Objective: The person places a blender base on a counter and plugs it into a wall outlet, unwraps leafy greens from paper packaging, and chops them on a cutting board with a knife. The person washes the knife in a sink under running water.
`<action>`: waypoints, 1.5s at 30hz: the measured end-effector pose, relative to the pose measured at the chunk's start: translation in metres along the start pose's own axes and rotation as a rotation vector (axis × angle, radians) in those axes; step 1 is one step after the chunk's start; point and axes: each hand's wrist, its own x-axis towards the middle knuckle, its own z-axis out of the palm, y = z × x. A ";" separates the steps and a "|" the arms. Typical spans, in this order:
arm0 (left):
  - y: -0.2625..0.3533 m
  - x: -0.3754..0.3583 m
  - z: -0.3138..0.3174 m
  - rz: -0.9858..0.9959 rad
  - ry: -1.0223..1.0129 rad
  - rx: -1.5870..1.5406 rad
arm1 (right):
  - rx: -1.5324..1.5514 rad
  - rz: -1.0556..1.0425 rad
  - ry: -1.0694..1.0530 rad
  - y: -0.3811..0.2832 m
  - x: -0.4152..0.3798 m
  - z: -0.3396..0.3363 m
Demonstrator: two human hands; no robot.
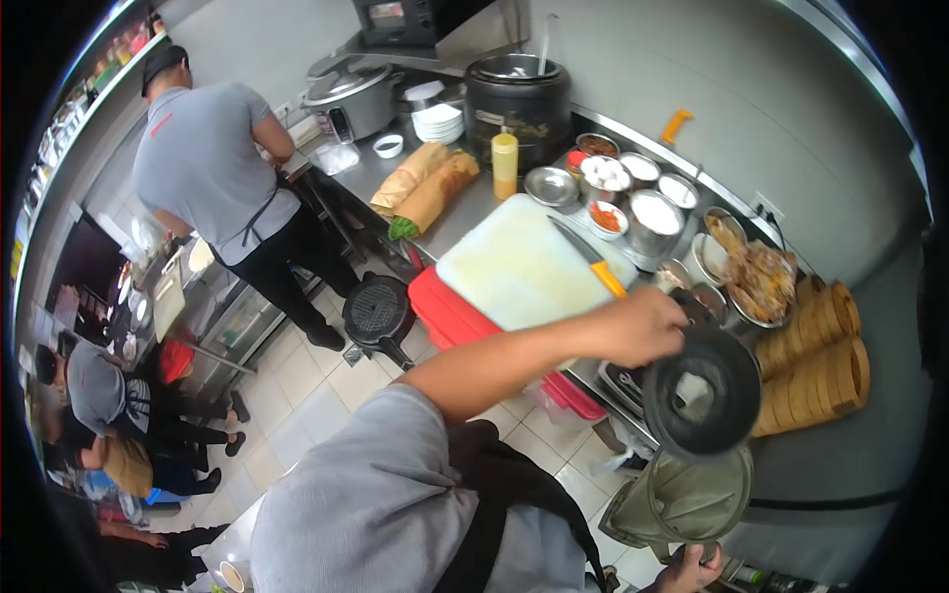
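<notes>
My left hand is closed near the upper left edge of a small black frying pan, its handle mostly hidden by the hand. A pale whitish patch shows on the pan's inside. Below, an olive-green see-through jug overlaps the pan's lower rim in this view. At the bottom edge, my right hand has its fingers wrapped round the jug's handle. Left of the pan, a white cutting board carries a knife with a yellow handle.
Metal bowls of ingredients line the wall behind the board. Bamboo steamers stand right of the pan. A squeeze bottle, wrapped greens and a soup warmer sit farther back. A co-worker stands at the left, back turned.
</notes>
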 end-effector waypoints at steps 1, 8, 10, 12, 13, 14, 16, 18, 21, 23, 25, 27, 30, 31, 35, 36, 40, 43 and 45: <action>-0.007 -0.021 -0.031 -0.103 0.105 -0.200 | 0.086 0.026 0.103 -0.012 0.000 0.024; -0.181 -0.138 -0.233 -0.265 0.793 -0.099 | 0.344 -0.108 0.242 -0.012 -0.006 0.150; -0.255 -0.146 -0.264 -0.315 0.876 -0.100 | 0.352 -0.085 0.221 -0.040 0.003 0.203; -0.300 -0.152 -0.288 -0.367 0.967 -0.094 | 0.366 -0.069 0.177 -0.064 0.004 0.241; -0.313 -0.151 -0.294 -0.494 0.993 -0.109 | 0.390 -0.036 0.142 -0.074 0.002 0.256; -0.329 -0.150 -0.300 -0.621 1.014 -0.121 | 0.416 -0.002 0.109 -0.085 0.001 0.273; -0.402 -0.145 -0.309 -0.519 1.066 0.100 | 0.386 -0.016 0.030 -0.107 -0.003 0.300; -0.412 -0.148 -0.311 -0.479 1.075 0.181 | 0.392 -0.086 0.012 -0.099 0.000 0.311; -0.389 -0.153 -0.320 -0.623 0.895 0.323 | 0.334 -0.055 -0.002 -0.125 -0.002 0.339; -0.336 -0.157 -0.338 -0.763 0.738 0.362 | 0.313 -0.075 0.001 -0.119 0.003 0.346; -0.316 -0.156 -0.350 -0.613 0.832 0.574 | 0.284 -0.084 -0.022 -0.120 0.007 0.353; -0.321 -0.147 -0.362 -0.591 0.871 0.715 | 0.271 -0.082 -0.016 -0.117 0.013 0.359; -0.346 -0.129 -0.378 -0.735 0.818 0.815 | 0.285 -0.093 -0.064 -0.104 0.031 0.362; -0.358 -0.129 -0.381 -0.751 0.837 0.839 | 0.314 -0.098 -0.115 -0.099 0.039 0.366; -0.346 -0.138 -0.412 -0.802 0.912 0.866 | 0.226 0.086 0.059 -0.153 0.042 0.406; -0.347 -0.143 -0.422 -0.790 0.957 0.865 | 0.230 0.089 0.045 -0.148 0.048 0.406; -0.379 -0.158 -0.465 -0.956 1.033 0.860 | 0.265 0.067 0.011 -0.142 0.062 0.411; -0.380 -0.162 -0.494 -1.111 0.868 0.762 | 0.266 0.081 0.038 -0.155 0.060 0.429; -0.392 -0.161 -0.506 -1.151 0.797 0.701 | 0.207 0.048 0.026 -0.149 0.058 0.434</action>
